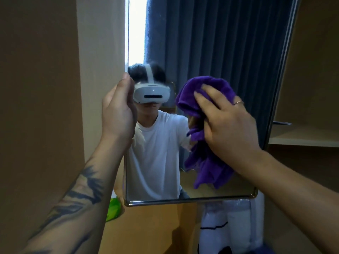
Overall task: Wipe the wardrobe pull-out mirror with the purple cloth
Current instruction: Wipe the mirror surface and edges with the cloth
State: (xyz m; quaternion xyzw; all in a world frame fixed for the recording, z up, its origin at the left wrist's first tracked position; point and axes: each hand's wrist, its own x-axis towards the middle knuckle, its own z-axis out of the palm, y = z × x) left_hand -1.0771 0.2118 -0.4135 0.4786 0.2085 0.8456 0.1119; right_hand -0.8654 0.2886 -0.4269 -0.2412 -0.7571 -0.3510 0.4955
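Bare mirror [211, 43] glass above purple cloth [207, 162]; wardrobe shelf [302, 138] rightward.

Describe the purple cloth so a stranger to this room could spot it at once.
Start at the tall pull-out mirror with its thin metal frame, standing between the wooden wardrobe panels. On the right half of its glass, the right hand presses a bunched purple cloth whose lower end hangs loose. It is the only vivid purple, soft thing here.
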